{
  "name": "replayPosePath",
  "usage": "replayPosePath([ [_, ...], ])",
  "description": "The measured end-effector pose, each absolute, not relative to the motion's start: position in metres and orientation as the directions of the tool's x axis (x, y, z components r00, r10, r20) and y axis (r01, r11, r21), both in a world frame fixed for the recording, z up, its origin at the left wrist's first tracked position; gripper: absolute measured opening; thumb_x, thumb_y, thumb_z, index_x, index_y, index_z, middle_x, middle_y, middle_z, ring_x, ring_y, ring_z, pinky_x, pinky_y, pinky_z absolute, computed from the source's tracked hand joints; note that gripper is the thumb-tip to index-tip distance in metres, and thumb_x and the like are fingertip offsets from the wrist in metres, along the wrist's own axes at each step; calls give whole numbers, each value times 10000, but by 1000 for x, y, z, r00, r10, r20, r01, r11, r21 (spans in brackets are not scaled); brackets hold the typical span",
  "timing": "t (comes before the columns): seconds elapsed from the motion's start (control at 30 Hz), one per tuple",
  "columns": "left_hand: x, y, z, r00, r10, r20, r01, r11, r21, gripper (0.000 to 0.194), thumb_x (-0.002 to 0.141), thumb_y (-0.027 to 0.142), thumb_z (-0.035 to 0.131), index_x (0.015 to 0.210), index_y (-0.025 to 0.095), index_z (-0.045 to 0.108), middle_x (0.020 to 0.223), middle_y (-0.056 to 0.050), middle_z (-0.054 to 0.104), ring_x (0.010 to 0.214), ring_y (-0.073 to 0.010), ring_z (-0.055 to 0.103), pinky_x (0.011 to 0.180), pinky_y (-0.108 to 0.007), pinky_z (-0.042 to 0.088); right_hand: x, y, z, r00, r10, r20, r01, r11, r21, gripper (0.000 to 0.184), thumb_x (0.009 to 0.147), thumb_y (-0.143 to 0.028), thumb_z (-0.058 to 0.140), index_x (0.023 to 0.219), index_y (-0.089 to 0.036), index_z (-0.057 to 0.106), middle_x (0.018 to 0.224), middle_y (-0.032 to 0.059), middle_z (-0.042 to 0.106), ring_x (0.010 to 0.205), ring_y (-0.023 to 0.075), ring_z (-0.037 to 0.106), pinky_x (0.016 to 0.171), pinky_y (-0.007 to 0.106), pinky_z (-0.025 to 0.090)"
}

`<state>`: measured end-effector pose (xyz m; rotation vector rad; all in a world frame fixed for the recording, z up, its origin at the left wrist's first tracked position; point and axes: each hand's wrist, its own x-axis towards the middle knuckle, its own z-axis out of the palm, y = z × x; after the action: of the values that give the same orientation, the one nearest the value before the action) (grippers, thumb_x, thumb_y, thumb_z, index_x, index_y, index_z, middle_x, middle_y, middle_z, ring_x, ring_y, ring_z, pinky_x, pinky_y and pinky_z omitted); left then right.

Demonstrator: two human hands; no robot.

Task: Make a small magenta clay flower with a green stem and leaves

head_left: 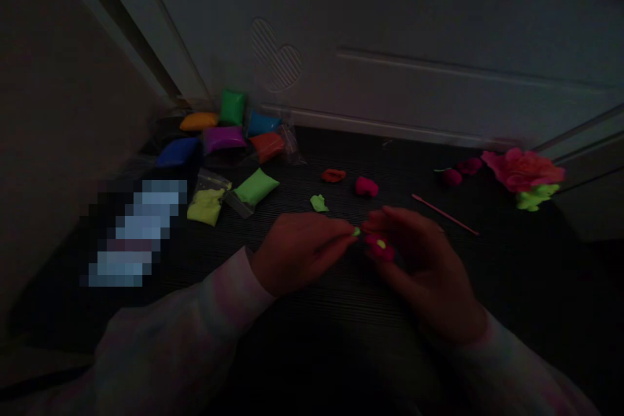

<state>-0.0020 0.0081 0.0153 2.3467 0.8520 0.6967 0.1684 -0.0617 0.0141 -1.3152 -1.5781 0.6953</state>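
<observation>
The scene is very dim. My left hand (pixel 299 250) pinches a tiny green clay bit (pixel 356 231) at its fingertips. My right hand (pixel 419 260) is curled around a small pink clay piece (pixel 381 247) with a yellow-green spot on it. The two hands meet over a dark floor. Just beyond them lie a green clay scrap (pixel 319 203), a pink clay lump (pixel 366 186) and a red clay lump (pixel 333 175).
Several coloured clay packets (pixel 229 133) lie at the back left, with a green packet (pixel 256 186) and a yellow one (pixel 205 206) nearer. A thin pink stick (pixel 444 214) lies right. A pink clay flower (pixel 524 172) with green leaves sits far right, by a white door (pixel 390 45).
</observation>
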Motion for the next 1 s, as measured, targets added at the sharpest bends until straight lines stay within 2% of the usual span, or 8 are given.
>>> replayPosePath([
  [0.23,0,6,13,659,676,330,383,-680,625,179,779,263,503,872,201,642,705,-19,654,632,-126,568,652,-223,395,169,-60,13,-10,949,314,460,283,-842,475,718,-112,573,1132,-290,423,979,11,584,870,125,583,768,272,503],
  [0.4,0,8,12,648,723,241,424,-605,675,188,760,272,512,888,235,644,740,-18,653,667,-147,568,655,-240,394,172,-59,14,-80,918,389,612,354,-707,318,724,-122,544,1010,-242,478,891,23,586,818,147,578,716,299,495],
  [0.5,1,7,12,614,751,244,423,-574,701,196,742,290,536,897,236,642,675,-7,625,576,-129,522,597,-232,376,172,-58,17,-135,905,404,650,389,-653,254,726,-119,529,953,-231,497,866,25,596,806,153,576,714,307,484],
  [0.57,2,7,12,600,762,243,414,-556,721,225,721,308,566,920,227,630,568,25,556,472,-100,440,535,-216,347,171,-58,19,-116,919,378,631,362,-686,224,730,-123,533,924,-231,502,859,22,595,799,151,578,709,304,486],
  [0.67,3,7,14,606,776,175,398,-486,778,312,688,318,606,978,205,592,470,85,386,404,-68,328,472,-194,293,169,-58,18,-6,953,303,536,259,-804,199,732,-148,562,900,-236,502,853,8,589,792,137,585,693,277,497],
  [0.8,5,13,18,591,807,-2,342,-249,906,331,665,295,631,969,182,572,471,103,285,417,-51,283,448,-180,242,169,-60,16,50,953,299,461,244,-853,218,723,-145,579,901,-238,495,889,5,592,820,135,588,713,275,499],
  [0.9,4,18,17,623,758,-194,254,38,966,254,669,239,603,915,183,576,463,97,294,419,-49,271,427,-182,212,171,-62,17,-15,911,412,557,350,-753,213,721,-103,560,868,-237,484,917,17,601,859,150,582,747,309,484],
  [1.0,2,23,15,733,594,-332,79,410,909,203,681,235,532,871,175,573,448,94,263,386,-47,230,394,-192,170,173,-64,21,-122,857,500,672,442,-593,230,714,-84,552,862,-246,485,933,24,609,863,157,587,733,311,483],
])
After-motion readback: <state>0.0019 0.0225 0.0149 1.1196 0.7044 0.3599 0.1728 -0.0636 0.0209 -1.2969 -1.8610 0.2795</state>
